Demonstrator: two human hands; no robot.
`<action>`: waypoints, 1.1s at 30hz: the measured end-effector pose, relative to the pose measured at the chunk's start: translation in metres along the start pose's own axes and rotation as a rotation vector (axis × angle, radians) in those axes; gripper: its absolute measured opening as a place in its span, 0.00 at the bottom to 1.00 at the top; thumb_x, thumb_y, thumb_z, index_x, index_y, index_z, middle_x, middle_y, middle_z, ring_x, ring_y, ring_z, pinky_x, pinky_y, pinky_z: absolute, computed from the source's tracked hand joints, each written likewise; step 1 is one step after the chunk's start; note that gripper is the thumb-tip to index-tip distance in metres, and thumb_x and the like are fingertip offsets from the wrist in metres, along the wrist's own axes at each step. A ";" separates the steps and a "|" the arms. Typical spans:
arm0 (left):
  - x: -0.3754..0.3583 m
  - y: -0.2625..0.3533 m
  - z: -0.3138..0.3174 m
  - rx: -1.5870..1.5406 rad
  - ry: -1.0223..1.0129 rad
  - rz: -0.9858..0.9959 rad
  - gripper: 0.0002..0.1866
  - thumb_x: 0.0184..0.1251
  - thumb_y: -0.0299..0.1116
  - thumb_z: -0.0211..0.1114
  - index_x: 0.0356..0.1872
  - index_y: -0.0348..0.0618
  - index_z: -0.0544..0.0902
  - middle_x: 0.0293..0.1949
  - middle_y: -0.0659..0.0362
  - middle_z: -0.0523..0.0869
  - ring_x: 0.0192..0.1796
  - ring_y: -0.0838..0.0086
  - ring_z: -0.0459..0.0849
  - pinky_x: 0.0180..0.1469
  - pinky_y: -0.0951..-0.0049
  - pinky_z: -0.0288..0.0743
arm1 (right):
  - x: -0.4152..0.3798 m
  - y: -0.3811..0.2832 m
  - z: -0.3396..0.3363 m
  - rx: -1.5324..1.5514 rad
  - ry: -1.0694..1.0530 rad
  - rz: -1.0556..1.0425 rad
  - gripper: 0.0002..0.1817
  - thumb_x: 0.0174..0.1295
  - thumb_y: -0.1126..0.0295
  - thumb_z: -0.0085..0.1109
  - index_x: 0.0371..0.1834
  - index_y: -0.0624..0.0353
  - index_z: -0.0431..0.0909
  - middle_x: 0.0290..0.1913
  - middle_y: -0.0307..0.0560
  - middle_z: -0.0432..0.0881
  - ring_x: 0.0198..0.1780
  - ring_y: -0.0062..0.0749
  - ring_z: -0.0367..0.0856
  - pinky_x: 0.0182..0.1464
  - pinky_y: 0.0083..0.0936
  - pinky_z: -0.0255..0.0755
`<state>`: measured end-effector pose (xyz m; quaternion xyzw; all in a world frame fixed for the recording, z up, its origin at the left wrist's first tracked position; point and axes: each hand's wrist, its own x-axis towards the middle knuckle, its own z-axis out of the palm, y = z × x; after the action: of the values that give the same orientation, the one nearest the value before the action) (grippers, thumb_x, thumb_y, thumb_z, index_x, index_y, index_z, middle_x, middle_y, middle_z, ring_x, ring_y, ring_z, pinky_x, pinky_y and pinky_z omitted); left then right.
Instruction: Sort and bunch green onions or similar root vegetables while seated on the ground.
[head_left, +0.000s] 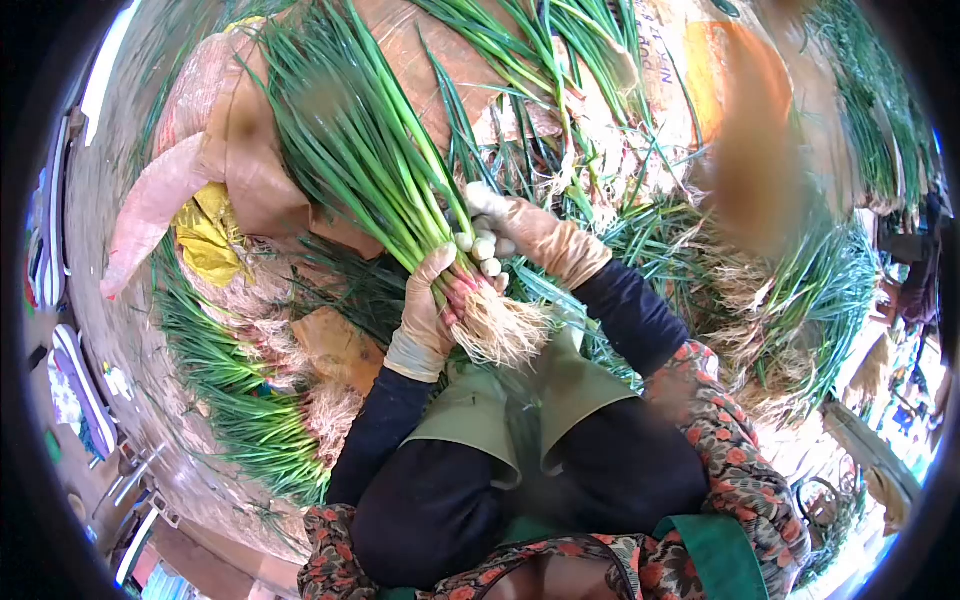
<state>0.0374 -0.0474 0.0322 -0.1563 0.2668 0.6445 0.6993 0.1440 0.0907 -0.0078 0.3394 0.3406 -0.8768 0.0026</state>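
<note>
A thick bunch of spring onions [400, 170] is held in front of my knees, its green leaves fanning to the upper left. Its reddish bulbs and pale, stringy roots [500, 325] point down to the right. My left hand [425, 295], in a light glove, is closed around the bunch just above the bulbs. From the other side my right hand [505, 230], also gloved, has its fingers curled against the same stems. The gloves and stems partly hide the fingertips.
More spring onions [270, 430] lie piled at the left, with another heap [780, 310] at the right. Loose stalks [590, 60] rest on brown sacking [400, 50] ahead. A yellow plastic bag [210, 235] sits at the left. Dark blurry smudges cover parts of the view.
</note>
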 end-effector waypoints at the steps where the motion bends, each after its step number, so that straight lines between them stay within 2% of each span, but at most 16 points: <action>1: -0.002 -0.002 0.000 0.041 0.038 0.010 0.15 0.59 0.40 0.61 0.43 0.43 0.74 0.38 0.56 0.79 0.39 0.66 0.78 0.48 0.60 0.74 | -0.002 -0.003 0.017 0.022 0.033 -0.044 0.20 0.63 0.53 0.52 0.47 0.57 0.76 0.24 0.34 0.75 0.19 0.16 0.66 0.20 0.14 0.59; 3: -0.004 -0.004 0.000 0.021 -0.027 0.002 0.14 0.59 0.41 0.61 0.41 0.45 0.73 0.35 0.59 0.77 0.39 0.69 0.76 0.48 0.60 0.72 | 0.024 0.010 0.014 -0.110 0.048 -0.228 0.16 0.62 0.56 0.55 0.40 0.59 0.78 0.22 0.38 0.76 0.20 0.22 0.72 0.23 0.19 0.65; 5: -0.005 0.002 0.000 -0.096 -0.234 -0.036 0.13 0.59 0.41 0.61 0.37 0.47 0.71 0.29 0.63 0.75 0.37 0.70 0.76 0.51 0.59 0.70 | 0.028 0.025 0.010 -0.903 0.413 -0.657 0.15 0.62 0.59 0.54 0.37 0.62 0.76 0.21 0.47 0.76 0.24 0.33 0.76 0.28 0.28 0.70; 6: -0.010 0.004 0.002 -0.088 -0.269 -0.029 0.12 0.59 0.42 0.61 0.36 0.48 0.70 0.31 0.64 0.74 0.38 0.70 0.75 0.51 0.58 0.69 | 0.006 0.003 0.017 -1.019 0.378 -0.333 0.13 0.62 0.63 0.52 0.39 0.63 0.76 0.29 0.56 0.78 0.31 0.39 0.80 0.34 0.32 0.72; 9: -0.007 0.015 -0.003 -0.086 -0.370 0.019 0.15 0.62 0.43 0.59 0.45 0.48 0.71 0.38 0.62 0.76 0.41 0.70 0.76 0.50 0.58 0.70 | 0.000 0.024 -0.015 -1.373 -0.191 -0.451 0.15 0.63 0.60 0.53 0.44 0.58 0.77 0.44 0.56 0.78 0.36 0.39 0.81 0.41 0.29 0.73; 10: -0.009 0.018 0.000 -0.114 -0.282 0.035 0.19 0.64 0.44 0.58 0.51 0.48 0.70 0.41 0.61 0.76 0.42 0.71 0.77 0.50 0.59 0.71 | -0.035 -0.018 0.015 -0.928 0.040 -0.008 0.15 0.62 0.59 0.54 0.44 0.57 0.77 0.43 0.52 0.79 0.37 0.38 0.81 0.42 0.27 0.74; 12: -0.005 0.023 0.007 -0.138 -0.299 0.036 0.26 0.64 0.45 0.58 0.58 0.43 0.66 0.40 0.61 0.76 0.42 0.69 0.77 0.50 0.61 0.71 | -0.032 -0.013 -0.025 -1.134 0.560 -0.593 0.18 0.58 0.54 0.58 0.43 0.56 0.77 0.44 0.53 0.79 0.44 0.40 0.80 0.47 0.31 0.73; 15: -0.003 0.024 0.005 -0.147 -0.356 -0.078 0.30 0.62 0.44 0.60 0.61 0.40 0.63 0.37 0.60 0.76 0.44 0.66 0.77 0.53 0.61 0.69 | -0.033 -0.054 -0.053 -1.279 1.035 -0.672 0.12 0.59 0.62 0.56 0.32 0.61 0.78 0.22 0.55 0.78 0.27 0.45 0.80 0.31 0.36 0.73; 17: 0.009 0.018 -0.005 -0.171 -0.461 -0.032 0.28 0.61 0.44 0.60 0.58 0.40 0.66 0.38 0.59 0.77 0.49 0.62 0.75 0.57 0.58 0.67 | -0.024 -0.044 -0.071 -1.508 0.864 -0.492 0.10 0.58 0.66 0.54 0.34 0.61 0.78 0.24 0.54 0.79 0.26 0.46 0.80 0.30 0.35 0.73; 19: -0.002 0.016 0.018 0.023 -0.119 0.066 0.26 0.60 0.44 0.61 0.55 0.41 0.69 0.40 0.56 0.77 0.52 0.60 0.75 0.55 0.56 0.70 | -0.028 -0.034 -0.042 -1.437 0.705 -0.488 0.16 0.59 0.60 0.53 0.44 0.60 0.76 0.30 0.57 0.80 0.34 0.50 0.80 0.37 0.38 0.74; 22: -0.001 0.018 0.001 0.184 0.096 0.084 0.22 0.60 0.40 0.61 0.51 0.36 0.73 0.33 0.52 0.79 0.25 0.70 0.79 0.27 0.71 0.78 | -0.048 -0.012 0.017 -1.449 0.278 -0.364 0.15 0.60 0.61 0.52 0.44 0.59 0.76 0.31 0.57 0.80 0.35 0.51 0.80 0.37 0.38 0.74; 24: 0.006 0.019 -0.014 0.242 0.101 0.087 0.22 0.59 0.40 0.61 0.49 0.36 0.72 0.39 0.49 0.79 0.36 0.64 0.79 0.37 0.64 0.78 | -0.061 -0.009 0.038 -1.315 0.023 -0.268 0.15 0.63 0.62 0.49 0.45 0.60 0.75 0.33 0.56 0.80 0.37 0.50 0.80 0.39 0.36 0.74; 27: 0.006 0.015 -0.015 0.217 0.057 0.093 0.21 0.59 0.40 0.61 0.47 0.35 0.73 0.44 0.47 0.78 0.45 0.58 0.80 0.46 0.57 0.79 | -0.034 0.003 -0.015 -1.443 0.078 -0.657 0.17 0.65 0.60 0.48 0.47 0.62 0.75 0.37 0.56 0.81 0.40 0.48 0.80 0.42 0.35 0.74; 30: 0.004 0.008 -0.004 0.178 0.038 0.050 0.19 0.59 0.38 0.61 0.47 0.35 0.73 0.41 0.48 0.80 0.41 0.61 0.81 0.44 0.59 0.80 | -0.031 -0.040 0.010 -1.073 0.345 -0.437 0.22 0.63 0.53 0.53 0.47 0.63 0.75 0.39 0.56 0.81 0.40 0.44 0.81 0.42 0.31 0.74; 32: 0.004 0.006 -0.008 0.383 0.207 0.027 0.16 0.60 0.43 0.62 0.36 0.40 0.73 0.23 0.60 0.78 0.13 0.85 0.66 0.12 0.87 0.62 | -0.012 -0.036 0.017 -1.152 0.375 -0.452 0.22 0.61 0.54 0.55 0.46 0.65 0.75 0.35 0.57 0.81 0.37 0.45 0.81 0.39 0.33 0.74; 33: 0.003 0.007 -0.008 0.413 0.233 -0.006 0.16 0.59 0.44 0.62 0.34 0.40 0.73 0.21 0.62 0.77 0.12 0.86 0.65 0.11 0.87 0.60 | -0.010 -0.033 0.021 -1.240 0.421 -0.380 0.20 0.60 0.58 0.55 0.45 0.65 0.75 0.32 0.58 0.81 0.35 0.47 0.81 0.38 0.34 0.74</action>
<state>0.0286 -0.0491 0.0249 -0.0839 0.4715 0.5517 0.6828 0.1315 0.1012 0.0290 0.3727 0.8271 -0.4200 -0.0239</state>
